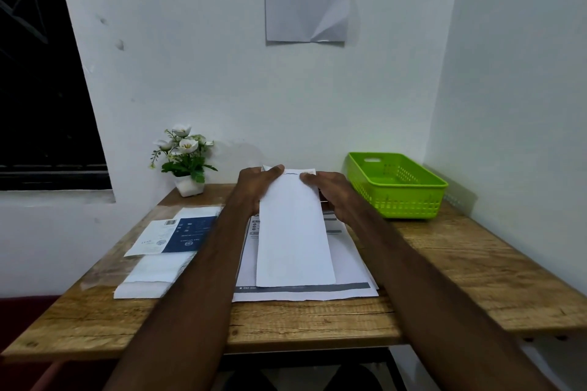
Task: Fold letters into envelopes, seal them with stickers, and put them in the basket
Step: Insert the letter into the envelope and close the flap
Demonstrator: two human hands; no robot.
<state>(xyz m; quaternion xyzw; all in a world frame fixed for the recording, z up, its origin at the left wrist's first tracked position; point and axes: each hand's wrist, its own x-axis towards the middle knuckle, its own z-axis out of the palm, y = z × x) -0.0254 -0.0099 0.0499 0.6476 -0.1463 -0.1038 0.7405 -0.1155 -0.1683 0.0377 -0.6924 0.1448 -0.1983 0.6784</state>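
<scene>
Both hands hold the far end of a long white envelope (295, 232) lying lengthwise over printed sheets (349, 263) mid-desk: left hand (254, 187) and right hand (330, 194) pinch its mouth, likely steadying it. The green basket (397, 197) waits within reach at right.

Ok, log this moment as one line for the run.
left hand: holds envelope far end | right hand: holds same end | envelope over papers | basket: no envelope visible

A small paperwork corner in a plain room: a wooden bench (460, 263) pushed into a white-walled corner, a printed sheet (306, 0) stuck on the wall, a dark window (38, 73) at left, a potted plant (185, 159), a green basket (395, 184), stacked papers (349, 263).
</scene>
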